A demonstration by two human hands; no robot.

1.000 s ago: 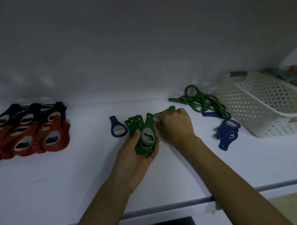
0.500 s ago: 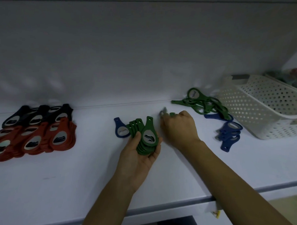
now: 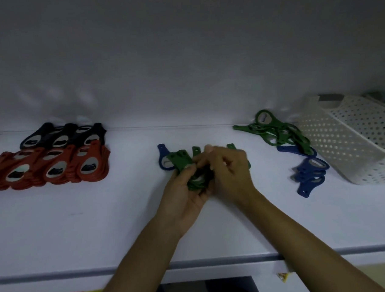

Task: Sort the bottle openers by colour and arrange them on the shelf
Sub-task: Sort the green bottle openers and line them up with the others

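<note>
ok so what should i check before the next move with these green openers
1. green stack gripped in left hand: ok
2. green opener in right hand lined up with the stack: cannot tell, blurred
3. bare shelf beside the red row for greens: ok
4. loose green pile all collected: not ok
5. blue opener by the stack grouped with the blue pile: not ok

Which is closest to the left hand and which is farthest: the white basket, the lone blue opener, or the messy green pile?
From the left hand, which holds the green stack:
1. the lone blue opener, just to the left, right beside the stack.
2. the messy green pile, off to the right, near the back wall.
3. the white basket, farthest right, beyond the pile.
</note>
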